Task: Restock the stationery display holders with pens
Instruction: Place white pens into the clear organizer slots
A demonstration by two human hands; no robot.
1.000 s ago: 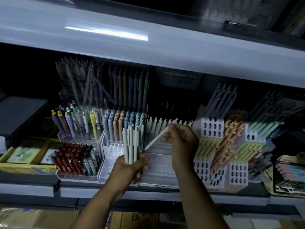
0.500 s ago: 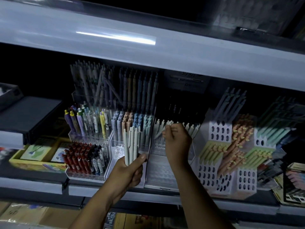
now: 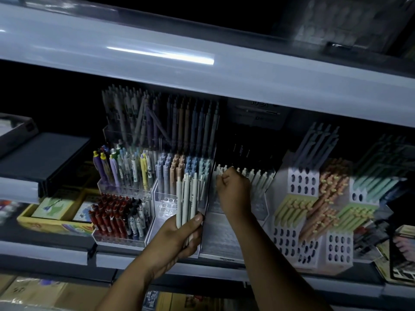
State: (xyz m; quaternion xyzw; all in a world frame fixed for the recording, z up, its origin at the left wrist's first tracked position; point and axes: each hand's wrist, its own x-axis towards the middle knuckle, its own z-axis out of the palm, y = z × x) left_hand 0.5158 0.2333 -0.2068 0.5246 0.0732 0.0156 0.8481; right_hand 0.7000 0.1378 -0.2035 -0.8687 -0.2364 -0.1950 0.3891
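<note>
My left hand [image 3: 177,239] grips a bundle of pale white and grey pens [image 3: 187,198], held upright in front of the display. To its right stands a clear tiered pen holder [image 3: 224,239] whose upper step carries a row of white pens [image 3: 258,176]. My right hand [image 3: 233,189] reaches over the holder's lower steps, fingers curled, and pinches the top of a white pen [image 3: 218,173] at the left end of that row. My hand hides the pen's lower part.
Left of the bundle are clear holders with coloured pens [image 3: 125,171], red pens [image 3: 107,217] and pastel pens [image 3: 179,169]. White perforated holders [image 3: 303,182] with green and orange pens stand to the right. A shelf edge [image 3: 202,72] overhangs the display. A yellow box [image 3: 45,223] lies far left.
My right hand carried a single white pen from near the bundle up to the holder's upper row and set it upright at the row's left end. The view shifted left.
</note>
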